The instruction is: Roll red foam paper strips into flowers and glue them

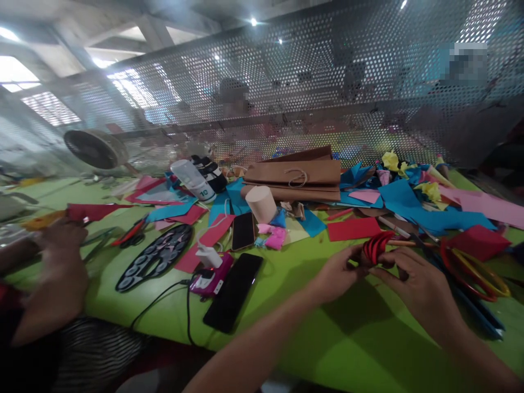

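Above the green table [295, 333], at the right, I hold a red paper roll [377, 246] wound in several layers, a little like a rose. My left hand [341, 272] grips its left side, fingers closed. On the other side, my right hand [417, 278] pinches its lower right edge with thumb and fingers. Part of the roll is hidden by my fingers. A thin brown stick [399, 243] shows just behind the roll, and I cannot tell whether it touches it. Beyond my hands lies a flat red paper piece [354, 229].
Right of my hands lie scissors [497, 273] with red and yellow handles. A phone [234, 292], a purple power adapter [212, 275] with cables and a dark mask-shaped piece [155, 256] lie left. Brown paper [292, 177] is behind. A co-worker's hand [63, 237] is far left.
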